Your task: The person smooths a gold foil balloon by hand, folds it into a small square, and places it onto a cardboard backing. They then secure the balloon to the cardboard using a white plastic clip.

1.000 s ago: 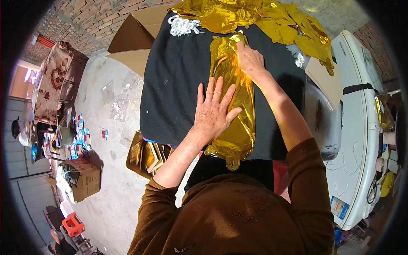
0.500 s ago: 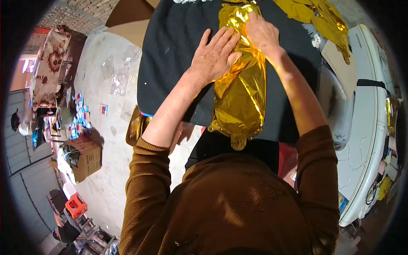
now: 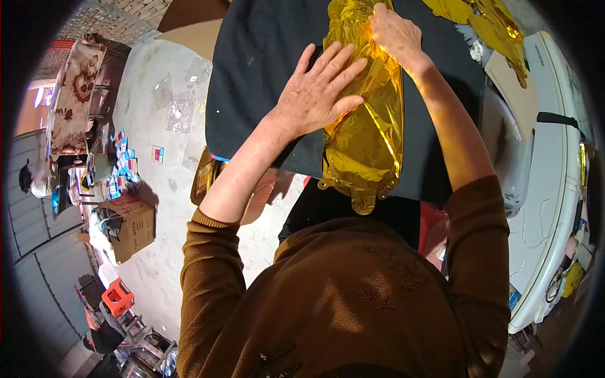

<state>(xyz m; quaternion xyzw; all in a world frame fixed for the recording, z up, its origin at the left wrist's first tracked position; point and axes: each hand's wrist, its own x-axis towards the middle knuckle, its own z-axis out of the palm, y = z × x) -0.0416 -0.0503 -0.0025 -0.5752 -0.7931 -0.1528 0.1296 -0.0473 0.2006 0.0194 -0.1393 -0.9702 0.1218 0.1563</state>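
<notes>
Okay, a person in a brown sweater is standing at a surface covered with a black cloth (image 3: 265,94). A gold foil balloon (image 3: 368,138), flat and crinkled, is lying lengthwise on the cloth, running from the near edge toward the far side. Its small neck tab is hanging over the near edge.

The left hand (image 3: 315,94) is lying open and flat with fingers spread. Its palm is on the cloth and its fingertips are pressing onto the left side of the balloon. The right hand (image 3: 394,31) is resting farther along, on the far part of the balloon, with fingers bent down onto the foil. I cannot tell whether it is pinching the foil or only pressing it.

More gold foil (image 3: 488,25) is lying at the far right of the cloth. A white appliance (image 3: 548,189) is standing to the right. On the concrete floor to the left, a cardboard box (image 3: 129,227) is sitting open, with a red crate (image 3: 116,296) nearer. Small packets (image 3: 120,170) and clear plastic sleeves (image 3: 183,107) are lying scattered farther off.
</notes>
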